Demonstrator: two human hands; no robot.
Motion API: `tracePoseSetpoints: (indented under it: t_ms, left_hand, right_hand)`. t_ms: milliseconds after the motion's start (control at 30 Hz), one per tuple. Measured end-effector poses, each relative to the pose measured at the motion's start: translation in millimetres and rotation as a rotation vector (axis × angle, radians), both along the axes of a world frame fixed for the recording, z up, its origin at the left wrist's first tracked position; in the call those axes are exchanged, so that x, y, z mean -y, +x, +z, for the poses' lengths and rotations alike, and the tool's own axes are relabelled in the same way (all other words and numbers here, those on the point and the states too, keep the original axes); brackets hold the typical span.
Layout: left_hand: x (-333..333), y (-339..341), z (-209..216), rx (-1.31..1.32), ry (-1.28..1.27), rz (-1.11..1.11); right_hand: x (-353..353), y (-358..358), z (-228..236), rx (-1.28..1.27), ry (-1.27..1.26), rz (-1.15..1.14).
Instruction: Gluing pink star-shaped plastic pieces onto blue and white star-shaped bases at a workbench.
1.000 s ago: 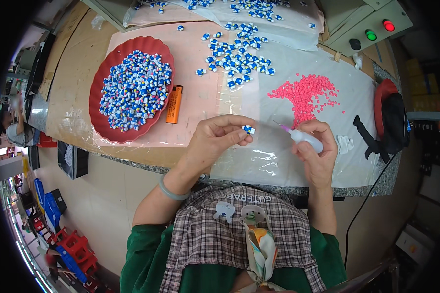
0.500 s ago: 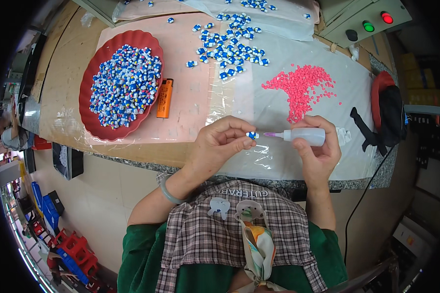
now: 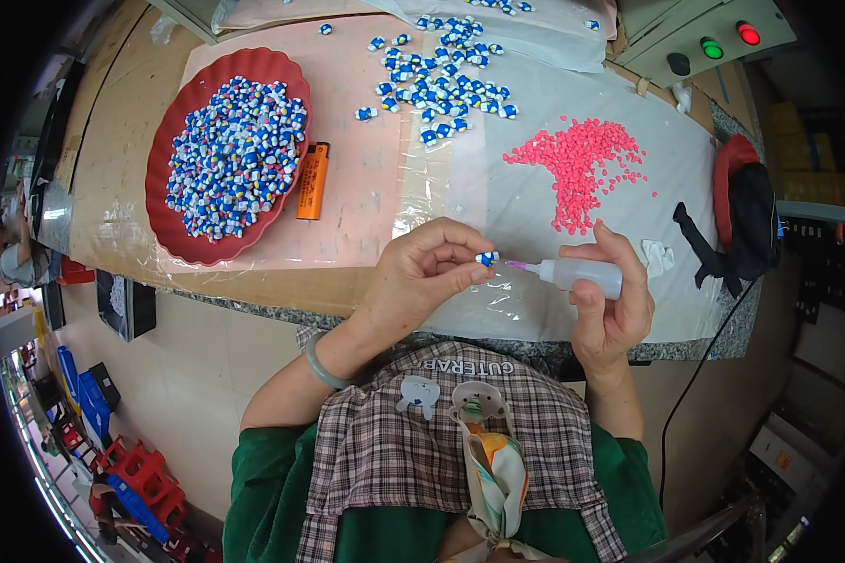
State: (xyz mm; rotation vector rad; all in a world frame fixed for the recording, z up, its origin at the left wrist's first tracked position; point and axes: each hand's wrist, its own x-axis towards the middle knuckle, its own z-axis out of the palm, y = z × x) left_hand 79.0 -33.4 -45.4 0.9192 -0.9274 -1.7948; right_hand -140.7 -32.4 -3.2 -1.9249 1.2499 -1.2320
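Note:
Between thumb and fingertips, my left hand pinches a small blue-and-white piece. My right hand grips a translucent squeeze bottle lying sideways, its thin purplish nozzle aimed left at that piece; the tip is very close to it, and I cannot tell if they touch. Just beyond my right hand spreads a heap of small pink pieces. Farther back lies a scatter of blue-and-white pieces. On the left, a red scalloped tray holds a pile of similar pieces.
An orange lighter lies beside the red tray. A crumpled white tissue is right of my right hand. Black cloth rests over a red dish at the right edge. A control box with lit buttons stands at the back right.
The bottle has tilted slightly, its nozzle end now higher than its base, and my right fingers have shifted on it. My left hand stays nearly in place with the small piece.

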Motion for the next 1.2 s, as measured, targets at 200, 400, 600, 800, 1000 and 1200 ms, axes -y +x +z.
tracePoseSetpoints:
  t_ms: [200,400,600,800,1000,1200]
  left_hand:
    - [0,1,0,0.03,0.004,-0.013]
    - [-1,1,-1,0.028,0.007,-0.016]
    - [0,1,-1,0.015,0.012,-0.015]
    - [0,2,1,0.015,0.03,-0.032]
    - [1,0,2,0.021,0.005,-0.007]
    - [0,-1,1,0.007,0.0,-0.009]
  right_hand:
    - [3,0,-1,-0.076,-0.119,0.044]
    - [4,1,-1,-0.107,-0.151,0.071]
    - [3,1,-1,-0.096,-0.122,0.071]
    - [9,-10,-6,0.235,0.104,-0.026]
    - [29,-39,-10,0.708,0.497,-0.021]
    - [29,-43,-22,0.279,0.528,-0.18]
